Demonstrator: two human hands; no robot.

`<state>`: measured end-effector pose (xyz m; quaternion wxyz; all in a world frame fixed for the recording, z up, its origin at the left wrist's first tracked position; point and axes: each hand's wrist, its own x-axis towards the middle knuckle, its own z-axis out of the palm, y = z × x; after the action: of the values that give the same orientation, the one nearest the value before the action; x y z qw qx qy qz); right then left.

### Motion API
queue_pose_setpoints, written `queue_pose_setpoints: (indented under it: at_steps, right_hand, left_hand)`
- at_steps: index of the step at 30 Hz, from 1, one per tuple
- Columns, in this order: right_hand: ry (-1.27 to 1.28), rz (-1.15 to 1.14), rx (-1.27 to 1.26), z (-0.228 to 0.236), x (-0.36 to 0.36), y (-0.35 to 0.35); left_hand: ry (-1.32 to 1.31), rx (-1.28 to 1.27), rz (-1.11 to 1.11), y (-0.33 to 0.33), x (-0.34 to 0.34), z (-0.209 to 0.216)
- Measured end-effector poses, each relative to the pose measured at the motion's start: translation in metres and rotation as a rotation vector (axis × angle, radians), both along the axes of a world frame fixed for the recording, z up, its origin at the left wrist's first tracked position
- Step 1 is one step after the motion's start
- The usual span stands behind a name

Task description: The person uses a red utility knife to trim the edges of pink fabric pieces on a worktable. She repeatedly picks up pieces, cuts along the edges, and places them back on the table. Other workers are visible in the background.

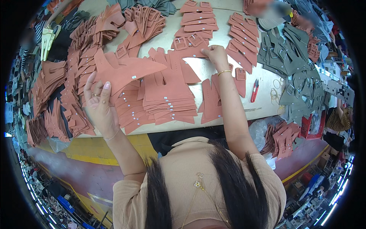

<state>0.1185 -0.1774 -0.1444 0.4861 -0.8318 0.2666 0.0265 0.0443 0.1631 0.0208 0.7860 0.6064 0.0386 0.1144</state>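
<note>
My left hand [102, 101] holds up a flat terracotta cut piece [127, 72], pinched at its lower edge between thumb and fingers. It looks like a shoe-upper part, with slits and a small white label. Farther right, my right hand [216, 57] pinches the right corner of a terracotta piece with buckles [188, 49]. Between the hands lies a layered stack of similar labelled pieces [167, 101]. The held piece covers part of the piles behind it. Right of the stack, near the table's front edge, are a few loose terracotta pieces [210, 101].
Red-handled snips [254, 91] lie right of my right forearm, beside rubber bands [275, 93]. Dark green buckled pieces [284, 49] cover the table's right side. Terracotta piles [49, 82] crowd the left; buckled rows [198, 19] stand at the back. A red crate [312, 126] sits at lower right.
</note>
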Motion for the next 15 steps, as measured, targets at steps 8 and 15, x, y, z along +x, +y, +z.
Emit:
queue_pose_setpoints:
  at_steps: [8, 15]
  right_hand:
    - [0.071, 0.090, -0.163, 0.013, 0.010, -0.005]
    - [0.129, 0.039, -0.362, 0.002, 0.012, 0.029]
  left_hand:
    - [0.031, 0.005, 0.041, 0.006, -0.004, 0.003]
    - [0.030, -0.007, 0.001, 0.011, -0.008, -0.002]
